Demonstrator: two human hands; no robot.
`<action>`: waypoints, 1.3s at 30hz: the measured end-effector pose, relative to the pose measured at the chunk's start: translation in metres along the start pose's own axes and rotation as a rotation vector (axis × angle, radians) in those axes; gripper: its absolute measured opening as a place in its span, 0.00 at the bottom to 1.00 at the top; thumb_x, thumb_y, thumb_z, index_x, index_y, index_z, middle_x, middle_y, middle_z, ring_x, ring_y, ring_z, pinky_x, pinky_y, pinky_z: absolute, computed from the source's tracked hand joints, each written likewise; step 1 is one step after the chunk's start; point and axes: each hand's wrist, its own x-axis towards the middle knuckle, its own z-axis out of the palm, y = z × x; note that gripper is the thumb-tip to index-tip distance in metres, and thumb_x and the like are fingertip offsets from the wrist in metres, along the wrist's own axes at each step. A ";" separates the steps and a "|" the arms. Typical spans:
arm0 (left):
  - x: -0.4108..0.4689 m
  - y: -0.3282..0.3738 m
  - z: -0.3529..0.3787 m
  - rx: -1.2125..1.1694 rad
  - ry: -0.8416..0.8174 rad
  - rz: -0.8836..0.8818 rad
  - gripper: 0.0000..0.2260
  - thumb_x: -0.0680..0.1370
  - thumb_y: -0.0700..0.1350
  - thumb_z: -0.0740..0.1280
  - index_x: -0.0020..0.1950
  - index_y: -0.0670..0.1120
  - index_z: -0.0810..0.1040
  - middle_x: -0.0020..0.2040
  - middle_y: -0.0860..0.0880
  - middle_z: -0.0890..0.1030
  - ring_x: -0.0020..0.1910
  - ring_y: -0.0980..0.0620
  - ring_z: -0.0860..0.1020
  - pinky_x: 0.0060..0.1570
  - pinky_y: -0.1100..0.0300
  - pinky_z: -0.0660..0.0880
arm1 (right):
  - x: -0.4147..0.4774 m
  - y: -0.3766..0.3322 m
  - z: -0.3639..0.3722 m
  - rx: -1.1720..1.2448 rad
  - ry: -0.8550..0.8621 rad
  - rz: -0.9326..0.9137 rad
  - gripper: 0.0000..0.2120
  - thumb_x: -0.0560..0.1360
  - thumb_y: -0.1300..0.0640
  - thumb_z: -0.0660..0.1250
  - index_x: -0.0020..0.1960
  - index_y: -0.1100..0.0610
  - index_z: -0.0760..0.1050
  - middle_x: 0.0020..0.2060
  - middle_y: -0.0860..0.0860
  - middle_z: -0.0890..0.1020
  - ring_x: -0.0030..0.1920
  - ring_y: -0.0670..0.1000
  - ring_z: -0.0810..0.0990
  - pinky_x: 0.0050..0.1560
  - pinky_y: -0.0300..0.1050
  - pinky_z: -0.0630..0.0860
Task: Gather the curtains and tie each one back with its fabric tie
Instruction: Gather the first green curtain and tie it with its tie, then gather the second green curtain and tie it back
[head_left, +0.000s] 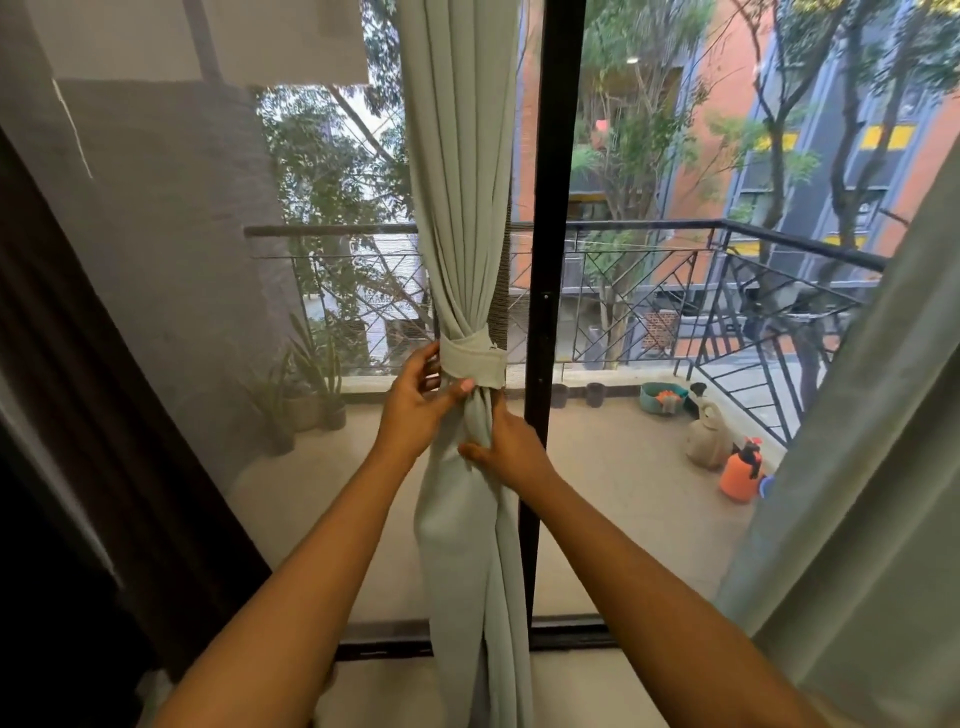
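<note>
A pale green curtain (460, 171) hangs gathered in front of the window, just left of the black door frame. A matching fabric tie (475, 359) is wrapped around it at mid-height. My left hand (421, 402) holds the left side of the tie, thumb pressed under the band. My right hand (511, 449) grips the bunched curtain folds just below the tie. A second pale green curtain (862, 493) hangs loose at the right edge.
The black frame post (550, 312) stands right of the tied curtain. A dark curtain (78, 415) fills the left edge. Outside, the balcony holds potted plants (311, 395), an orange sprayer (740, 470), a beige jug (706, 434) and a metal railing (675, 291).
</note>
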 end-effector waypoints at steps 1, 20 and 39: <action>0.001 -0.001 0.005 0.043 0.042 0.002 0.24 0.74 0.43 0.73 0.68 0.50 0.70 0.56 0.52 0.78 0.54 0.53 0.78 0.55 0.59 0.77 | 0.002 0.002 -0.005 -0.098 -0.041 0.019 0.40 0.70 0.49 0.73 0.73 0.57 0.54 0.61 0.58 0.76 0.58 0.59 0.77 0.55 0.49 0.74; 0.103 0.312 0.357 0.438 -0.048 1.028 0.20 0.75 0.47 0.66 0.67 0.51 0.72 0.68 0.49 0.71 0.65 0.44 0.70 0.60 0.50 0.69 | -0.073 0.105 -0.499 -0.430 1.002 0.131 0.14 0.74 0.52 0.67 0.59 0.52 0.75 0.51 0.48 0.82 0.53 0.54 0.80 0.51 0.46 0.73; 0.267 0.578 0.582 1.057 0.406 0.788 0.28 0.78 0.38 0.60 0.76 0.54 0.58 0.70 0.37 0.69 0.61 0.36 0.75 0.50 0.50 0.72 | 0.023 0.167 -0.835 -0.425 1.009 -0.166 0.28 0.75 0.42 0.62 0.71 0.54 0.62 0.65 0.54 0.73 0.64 0.55 0.71 0.59 0.50 0.71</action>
